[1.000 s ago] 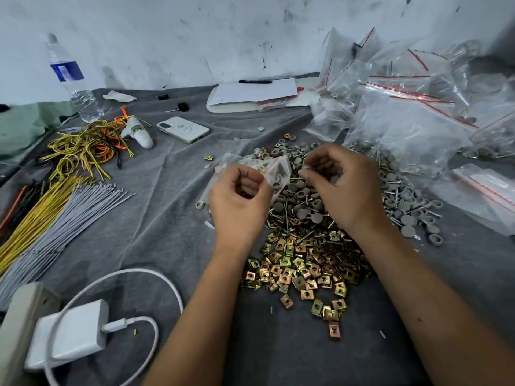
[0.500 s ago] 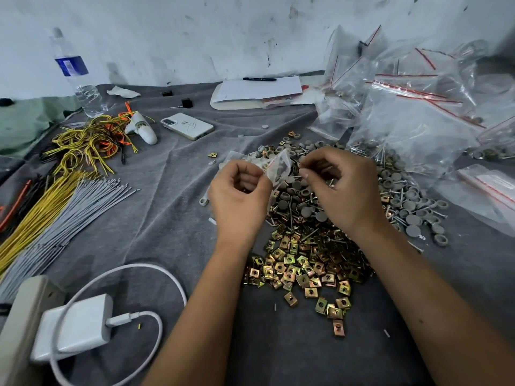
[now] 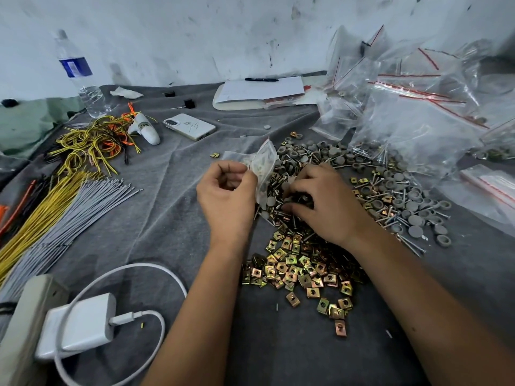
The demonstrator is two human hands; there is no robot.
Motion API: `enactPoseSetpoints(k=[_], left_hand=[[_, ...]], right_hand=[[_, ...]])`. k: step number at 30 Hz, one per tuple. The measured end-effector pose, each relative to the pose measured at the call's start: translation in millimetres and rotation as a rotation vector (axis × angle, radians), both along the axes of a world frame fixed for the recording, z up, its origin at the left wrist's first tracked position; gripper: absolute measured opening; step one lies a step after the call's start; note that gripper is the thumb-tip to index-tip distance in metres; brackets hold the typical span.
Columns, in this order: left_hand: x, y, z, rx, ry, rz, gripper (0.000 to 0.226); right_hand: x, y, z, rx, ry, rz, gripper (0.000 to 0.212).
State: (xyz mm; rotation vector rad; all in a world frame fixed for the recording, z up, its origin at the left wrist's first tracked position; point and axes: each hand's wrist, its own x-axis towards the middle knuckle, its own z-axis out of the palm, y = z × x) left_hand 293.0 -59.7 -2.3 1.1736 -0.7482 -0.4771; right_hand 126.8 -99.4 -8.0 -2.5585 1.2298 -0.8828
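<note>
Two hands were at work over the middle of the grey cloth [image 3: 167, 218]. The left hand [image 3: 227, 199] had its thumb and curled fingers pinched on a small clear bag [image 3: 263, 165]. The bag stood up off the cloth just past the knuckles, its red-striped edge uppermost and a few pale pieces showing through the plastic. Just to the right of it, the right hand [image 3: 327, 203] was palm down on the heap of screws [image 3: 295, 227], fingers bent into the pile. From where I stood I could not tell whether they had closed on a piece or were only raking. Grey caps [image 3: 415, 220] lay scattered to the right of that hand, brass clips [image 3: 295, 270] were heaped on the near side of it, and the big bags [image 3: 412, 129] slumped at the far right. The likely trouble, to my eye, was the mix: screws, caps and clips ran into one another under the fingers. A grab made by feel could bring up the wrong part, or two at once, and the count in the bag would be off. The bag was held by one side and looked limp, so its mouth might fold shut as a piece came to it and the piece would drop back into the heap. A loose pinch could also let the bag tip and spill.
</note>
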Motion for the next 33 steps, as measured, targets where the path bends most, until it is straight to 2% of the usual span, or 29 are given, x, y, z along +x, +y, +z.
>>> enactPoseSetpoints(k=[6,10,13,19,26,33], left_hand=[[-3.5,4.4,0.7,0.041,-0.091,-0.049,0.014],[-12.7,7.6,0.9,0.048,-0.195,-0.129,0.018],[-16.6,9.5,0.7,0.048,-0.244,-0.169,0.016],[-16.0,9.0,-0.3,0.036,-0.275,-0.175,0.017],[-15.7,7.6,-3.0,0.037,-0.351,-0.164,0.019],[-16.0,7.4,-2.9,0.047,-0.36,-0.168,0.02]], right_hand=[[-6.2,-7.2,0.8,0.005,-0.101,-0.142,0.023],[-7.0,-4.7,4.3,0.007,-0.202,-0.122,0.022],[-8.5,-4.2,4.2,-0.006,-0.17,-0.129,0.021],[-7.3,-2.0,10.5,-0.074,-0.337,-0.128,0.021],[-9.4,-1.2,12.8,-0.109,-0.356,-0.185,0.02],[-5.4,5.9,15.9,-0.081,-0.511,-0.142,0.017]])
